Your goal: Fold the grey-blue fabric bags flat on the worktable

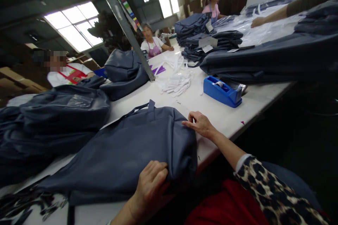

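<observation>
A dark blue-grey bag [132, 147] lies flat in front of me on the white table, its handle strap at the far edge. My left hand [151, 184] is closed on the bag's near edge, with the fingers curled and partly hidden. At the bag's right end, my right hand [202, 124] has its fingers bent and a fingertip and thumb on the far corner. The material between my hands bulges and folds. Dark straps with metal clips [50, 204] lie at the bag's lower left.
A blue tape dispenser [223, 91] stands beyond my right hand. White strips [175, 82] lie near a metal post [129, 28]. More bags are stacked left [60, 112] and right [271, 58]. Several people sit or reach around the table [196, 93].
</observation>
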`<state>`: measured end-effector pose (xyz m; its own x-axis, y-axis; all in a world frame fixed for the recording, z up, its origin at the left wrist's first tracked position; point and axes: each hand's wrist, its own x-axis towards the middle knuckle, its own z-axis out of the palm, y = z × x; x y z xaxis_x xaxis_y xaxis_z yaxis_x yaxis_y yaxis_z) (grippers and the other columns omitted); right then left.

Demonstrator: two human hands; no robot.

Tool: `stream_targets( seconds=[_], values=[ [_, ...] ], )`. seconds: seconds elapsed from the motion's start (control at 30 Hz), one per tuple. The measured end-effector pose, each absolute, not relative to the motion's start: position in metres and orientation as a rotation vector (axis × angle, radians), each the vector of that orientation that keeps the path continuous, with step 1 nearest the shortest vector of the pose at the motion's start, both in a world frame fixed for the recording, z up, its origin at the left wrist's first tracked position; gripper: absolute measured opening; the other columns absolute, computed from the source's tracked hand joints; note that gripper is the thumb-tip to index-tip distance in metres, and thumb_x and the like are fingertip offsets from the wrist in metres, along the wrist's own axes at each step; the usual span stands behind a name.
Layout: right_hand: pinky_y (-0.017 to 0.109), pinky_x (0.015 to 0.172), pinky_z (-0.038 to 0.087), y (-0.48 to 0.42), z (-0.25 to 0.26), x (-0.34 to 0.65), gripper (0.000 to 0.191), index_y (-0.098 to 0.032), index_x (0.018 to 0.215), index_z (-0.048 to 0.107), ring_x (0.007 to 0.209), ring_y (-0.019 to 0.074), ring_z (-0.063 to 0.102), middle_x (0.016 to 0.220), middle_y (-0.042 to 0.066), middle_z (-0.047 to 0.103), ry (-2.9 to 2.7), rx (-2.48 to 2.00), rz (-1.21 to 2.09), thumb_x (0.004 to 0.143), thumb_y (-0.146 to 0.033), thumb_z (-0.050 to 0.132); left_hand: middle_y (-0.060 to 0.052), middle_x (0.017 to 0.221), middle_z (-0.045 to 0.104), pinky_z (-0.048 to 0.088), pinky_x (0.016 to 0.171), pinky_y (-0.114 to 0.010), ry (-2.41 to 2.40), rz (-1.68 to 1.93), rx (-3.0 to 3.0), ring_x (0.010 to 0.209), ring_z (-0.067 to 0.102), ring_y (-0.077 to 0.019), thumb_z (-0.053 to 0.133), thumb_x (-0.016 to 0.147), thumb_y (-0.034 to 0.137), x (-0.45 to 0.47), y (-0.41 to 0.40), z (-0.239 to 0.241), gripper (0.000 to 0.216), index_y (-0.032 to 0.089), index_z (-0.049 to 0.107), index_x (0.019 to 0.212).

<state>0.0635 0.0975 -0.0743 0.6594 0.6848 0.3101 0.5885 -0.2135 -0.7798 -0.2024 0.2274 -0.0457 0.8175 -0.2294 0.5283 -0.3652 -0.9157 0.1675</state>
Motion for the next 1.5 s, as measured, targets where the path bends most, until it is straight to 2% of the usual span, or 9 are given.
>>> stream_targets(
  seconds=[0.23,0.5,0.6,0.7,0.8,1.03,1.23,1.4,1.5],
  values=[
    [0.027,0.065,0.035,0.075,-0.086,0.024,0.042,-0.021,0.069,0.047,0.069,0.0142,0.045,0.072,-0.003,0.050,-1.023,-1.778,0.291,0.081,-0.055,0.069,-0.014,0.102,0.062,0.045,0.086,-0.039,-0.370,0.812,2.789,0.093,0.056,-0.0228,0.035,0.101,0.017,-0.251,0.261,-0.039,0.022,0.014,0.054,0.110],
    [0.030,0.065,0.033,0.066,-0.075,-0.039,0.035,-0.021,0.065,0.047,0.068,0.0155,0.044,0.069,-0.001,0.049,-0.908,-1.740,0.224,0.084,-0.043,0.066,-0.010,0.110,0.061,0.043,0.090,-0.036,0.044,0.758,2.857,0.102,0.056,-0.0223,0.041,0.084,0.003,-0.296,0.265,-0.040,0.037,0.018,0.056,0.115],
    [0.029,0.060,0.032,0.060,-0.072,-0.055,0.030,-0.021,0.070,0.053,0.062,0.0142,0.042,0.066,-0.002,0.049,-0.822,-1.733,0.362,0.084,-0.045,0.065,-0.009,0.116,0.061,0.042,0.096,-0.038,0.214,0.739,2.792,0.109,0.054,-0.0229,0.044,0.078,0.003,-0.304,0.262,-0.038,0.042,0.020,0.055,0.114],
    [0.028,0.055,0.030,0.057,-0.069,-0.061,0.028,-0.021,0.084,0.060,0.057,0.0128,0.040,0.062,-0.004,0.048,-0.736,-1.649,0.614,0.081,-0.049,0.065,-0.007,0.114,0.062,0.037,0.105,-0.043,0.280,0.802,2.745,0.110,0.055,-0.0228,0.046,0.082,0.007,-0.306,0.260,-0.037,0.035,0.022,0.057,0.112],
    [0.027,0.053,0.029,0.057,-0.061,-0.063,0.032,-0.021,0.082,0.060,0.056,0.0123,0.038,0.059,-0.006,0.045,-0.783,-1.619,0.764,0.073,-0.050,0.072,-0.006,0.107,0.064,0.037,0.105,-0.045,0.287,0.875,2.695,0.104,0.057,-0.0221,0.047,0.082,0.008,-0.304,0.262,-0.033,0.028,0.022,0.058,0.104],
    [0.028,0.054,0.034,0.054,-0.054,-0.076,0.037,-0.025,0.099,0.061,0.057,0.0138,0.044,0.064,-0.005,0.052,-0.891,-1.696,0.802,0.071,-0.044,0.075,-0.004,0.093,0.063,0.044,0.101,-0.044,0.401,0.985,2.554,0.091,0.057,-0.0204,0.055,0.083,0.013,-0.303,0.272,-0.027,0.012,0.020,0.059,0.092],
    [0.026,0.052,0.030,0.060,-0.062,-0.087,0.031,-0.022,0.085,0.055,0.057,0.0123,0.039,0.062,-0.005,0.046,-0.890,-1.638,0.895,0.073,-0.046,0.071,-0.003,0.092,0.063,0.041,0.105,-0.046,0.424,1.004,2.499,0.092,0.058,-0.0191,0.058,0.085,0.017,-0.312,0.284,-0.033,0.006,0.020,0.060,0.091],
    [0.028,0.056,0.038,0.064,-0.085,-0.110,0.048,-0.021,0.092,0.053,0.060,0.0143,0.046,0.066,-0.004,0.049,-0.605,-1.526,0.902,0.070,-0.059,0.071,-0.006,0.109,0.064,0.029,0.113,-0.051,0.582,1.061,2.438,0.107,0.057,-0.0215,0.059,0.086,0.017,-0.330,0.289,-0.040,0.010,0.021,0.062,0.094],
    [0.029,0.056,0.038,0.065,-0.094,-0.123,0.049,-0.023,0.092,0.052,0.058,0.0147,0.045,0.063,-0.005,0.047,-0.559,-1.536,0.851,0.069,-0.060,0.073,-0.007,0.115,0.063,0.037,0.107,-0.046,0.610,1.072,2.368,0.112,0.055,-0.0229,0.062,0.086,0.018,-0.333,0.285,-0.042,0.011,0.021,0.062,0.097]
  ],
)
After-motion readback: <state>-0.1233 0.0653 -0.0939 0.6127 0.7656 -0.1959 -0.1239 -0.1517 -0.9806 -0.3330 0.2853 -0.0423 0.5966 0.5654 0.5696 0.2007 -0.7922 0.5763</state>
